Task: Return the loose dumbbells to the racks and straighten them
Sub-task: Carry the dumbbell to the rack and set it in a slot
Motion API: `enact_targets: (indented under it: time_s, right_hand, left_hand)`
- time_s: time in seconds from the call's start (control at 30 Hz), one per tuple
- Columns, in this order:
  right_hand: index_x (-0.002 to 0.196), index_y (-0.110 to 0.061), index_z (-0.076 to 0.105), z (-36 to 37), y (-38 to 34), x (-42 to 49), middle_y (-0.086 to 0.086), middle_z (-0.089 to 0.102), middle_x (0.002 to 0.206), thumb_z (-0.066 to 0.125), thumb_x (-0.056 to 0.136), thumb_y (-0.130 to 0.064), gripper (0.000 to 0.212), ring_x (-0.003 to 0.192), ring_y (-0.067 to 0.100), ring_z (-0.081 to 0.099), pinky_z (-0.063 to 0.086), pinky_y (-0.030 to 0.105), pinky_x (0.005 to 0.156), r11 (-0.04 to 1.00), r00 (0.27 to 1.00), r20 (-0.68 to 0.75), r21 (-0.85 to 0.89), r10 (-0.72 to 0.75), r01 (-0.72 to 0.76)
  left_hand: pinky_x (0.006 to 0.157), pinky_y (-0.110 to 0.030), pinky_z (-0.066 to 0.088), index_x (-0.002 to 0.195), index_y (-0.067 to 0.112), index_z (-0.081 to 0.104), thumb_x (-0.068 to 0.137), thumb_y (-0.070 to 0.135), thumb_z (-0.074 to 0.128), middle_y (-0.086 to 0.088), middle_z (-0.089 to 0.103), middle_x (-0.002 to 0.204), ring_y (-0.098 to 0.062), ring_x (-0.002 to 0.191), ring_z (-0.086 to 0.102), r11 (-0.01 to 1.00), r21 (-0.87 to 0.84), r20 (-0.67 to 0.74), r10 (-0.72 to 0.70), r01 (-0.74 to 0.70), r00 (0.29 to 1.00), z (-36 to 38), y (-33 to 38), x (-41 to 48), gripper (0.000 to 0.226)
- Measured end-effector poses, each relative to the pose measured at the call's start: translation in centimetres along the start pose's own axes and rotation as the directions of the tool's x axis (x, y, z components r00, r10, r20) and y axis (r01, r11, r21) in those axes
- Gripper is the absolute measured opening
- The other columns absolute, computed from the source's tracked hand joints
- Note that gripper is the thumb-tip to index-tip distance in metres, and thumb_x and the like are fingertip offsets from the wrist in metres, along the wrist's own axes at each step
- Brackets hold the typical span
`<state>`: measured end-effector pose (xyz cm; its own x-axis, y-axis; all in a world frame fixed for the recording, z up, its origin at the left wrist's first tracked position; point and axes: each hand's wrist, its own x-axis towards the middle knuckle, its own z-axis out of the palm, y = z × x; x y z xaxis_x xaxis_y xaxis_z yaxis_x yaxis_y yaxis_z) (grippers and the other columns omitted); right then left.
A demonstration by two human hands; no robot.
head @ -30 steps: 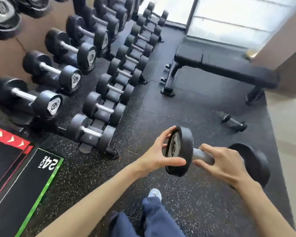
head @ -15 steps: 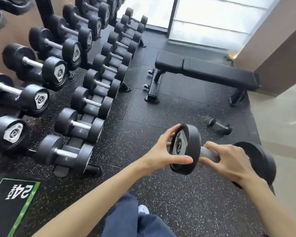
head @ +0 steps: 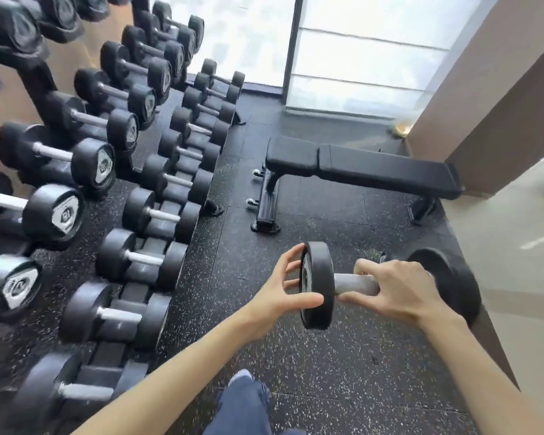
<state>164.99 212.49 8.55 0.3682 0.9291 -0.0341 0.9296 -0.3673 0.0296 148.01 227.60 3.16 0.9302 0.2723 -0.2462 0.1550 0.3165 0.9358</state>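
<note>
A black dumbbell (head: 319, 284) with a knurled steel handle hangs level in the air in front of me. My right hand (head: 402, 290) grips its handle from above. My left hand (head: 280, 288) cups the near round head, thumb under the rim and fingers spread behind it. The far head shows past my right hand. To the left, the low floor rack (head: 167, 196) carries a row of small dumbbells, and the taller rack (head: 35, 83) behind it carries larger ones with silver end caps.
A black flat bench (head: 358, 169) stands across the rubber floor ahead. A frosted window fills the far wall, and a beige wall corner (head: 490, 98) rises on the right. My blue trouser leg and shoe (head: 245, 400) show below. Speckled floor lies between rack and bench.
I have walked forward along the racks with the dumbbell held in both hands. The small loose dumbbell seen on the floor earlier is now hidden behind my right hand.
</note>
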Motion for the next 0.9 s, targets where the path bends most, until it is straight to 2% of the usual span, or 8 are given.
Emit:
enact_targets:
  time_s: [0.1, 0.27, 0.5, 0.63, 0.7, 0.8, 0.83, 0.9]
  right_hand:
    - [0.088, -0.030, 0.046, -0.2, 0.5, 4.2, -0.007, 0.063, 0.077, 0.002, 0.056, -0.086, 0.078, 0.074, 0.015, 0.061, 0.030, 0.029, 0.059, 1.000, 1.000, -0.010, 0.000, -0.017, 0.017]
    - [0.079, -0.029, 0.035, 1.2, 1.9, 10.9, -0.005, 0.065, 0.079, 0.002, 0.061, -0.086, 0.068, 0.075, 0.018, 0.063, 0.031, 0.030, 0.059, 0.997, 0.995, 0.067, -0.005, -0.075, 0.076]
    - [0.083, -0.027, 0.040, 3.0, 6.4, 21.9, -0.005, 0.065, 0.087, 0.040, 0.075, -0.077, 0.050, 0.081, 0.017, 0.061, 0.031, 0.030, 0.061, 0.991, 0.974, 0.188, 0.046, -0.129, 0.122]
    - [0.099, -0.028, 0.048, 2.7, 10.3, 27.9, -0.008, 0.064, 0.101, 0.051, 0.082, -0.053, 0.031, 0.090, 0.017, 0.061, 0.035, 0.029, 0.063, 0.981, 0.961, 0.194, 0.033, -0.195, 0.193]
    - [0.101, -0.027, 0.052, 2.5, 12.2, 30.6, -0.011, 0.064, 0.097, 0.061, 0.077, -0.046, 0.033, 0.086, 0.015, 0.064, 0.040, 0.028, 0.060, 0.968, 0.960, 0.125, 0.026, -0.252, 0.250]
    - [0.081, -0.028, 0.061, 3.2, 15.3, 34.3, -0.014, 0.063, 0.064, 0.087, 0.042, -0.044, 0.049, 0.048, 0.010, 0.060, 0.043, 0.024, 0.035, 0.943, 0.937, -0.114, 0.005, -0.331, 0.333]
    - [0.079, -0.028, 0.062, 3.3, 16.2, 35.4, -0.015, 0.062, 0.061, 0.088, 0.037, -0.044, 0.052, 0.044, 0.009, 0.058, 0.040, 0.023, 0.033, 0.939, 0.930, -0.142, 0.012, -0.338, 0.343]
    - [0.084, -0.028, 0.063, 3.4, 17.7, 37.3, -0.014, 0.063, 0.063, 0.088, 0.042, -0.045, 0.051, 0.047, 0.010, 0.059, 0.041, 0.022, 0.035, 0.934, 0.925, -0.184, 0.065, -0.334, 0.350]
  left_hand:
    - [0.103, -0.053, 0.042, 0.136, 0.051, 0.030, 0.054, 0.042, 0.080, 0.006, 0.037, 0.143, -0.018, 0.125, 0.048, 1.000, 0.030, 0.016, -0.006, 0.005, 1.000, -3.2, 1.8, 3.2, 0.096]
    - [0.099, -0.056, 0.044, 0.135, 0.051, 0.031, 0.052, 0.043, 0.079, 0.005, 0.037, 0.142, -0.022, 0.125, 0.048, 0.998, 0.009, -0.020, -0.058, 0.058, 0.998, -6.9, 3.0, 7.8, 0.096]
    - [0.097, -0.058, 0.044, 0.131, 0.051, 0.037, 0.052, 0.037, 0.081, -0.001, 0.041, 0.139, -0.027, 0.124, 0.051, 0.988, -0.135, -0.118, -0.092, 0.076, 0.989, -10.1, 4.0, 16.3, 0.092]
    - [0.086, -0.047, 0.053, 0.130, 0.047, 0.037, 0.051, 0.034, 0.080, -0.007, 0.044, 0.138, -0.024, 0.114, 0.058, 0.977, -0.204, -0.168, -0.103, 0.068, 0.980, -10.9, 6.0, 22.0, 0.091]
    - [0.085, -0.048, 0.053, 0.128, 0.046, 0.039, 0.049, 0.036, 0.085, -0.011, 0.045, 0.137, -0.025, 0.112, 0.058, 0.963, -0.261, -0.176, -0.114, 0.065, 0.978, -11.2, 7.1, 24.6, 0.093]
    - [0.091, -0.054, 0.049, 0.131, 0.046, 0.036, 0.047, 0.045, 0.087, -0.013, 0.046, 0.137, -0.026, 0.113, 0.058, 0.960, -0.274, -0.182, -0.105, 0.052, 0.978, -11.6, 8.8, 28.3, 0.098]
    - [0.092, -0.053, 0.050, 0.132, 0.045, 0.034, 0.050, 0.042, 0.085, -0.013, 0.045, 0.137, -0.026, 0.113, 0.058, 0.964, -0.262, -0.184, -0.093, 0.043, 0.978, -11.8, 9.5, 29.4, 0.096]
    - [0.095, -0.055, 0.047, 0.137, 0.043, 0.030, 0.056, 0.033, 0.079, -0.014, 0.042, 0.137, -0.027, 0.114, 0.057, 0.971, -0.238, -0.198, -0.083, 0.034, 0.977, -12.3, 10.7, 31.6, 0.095]
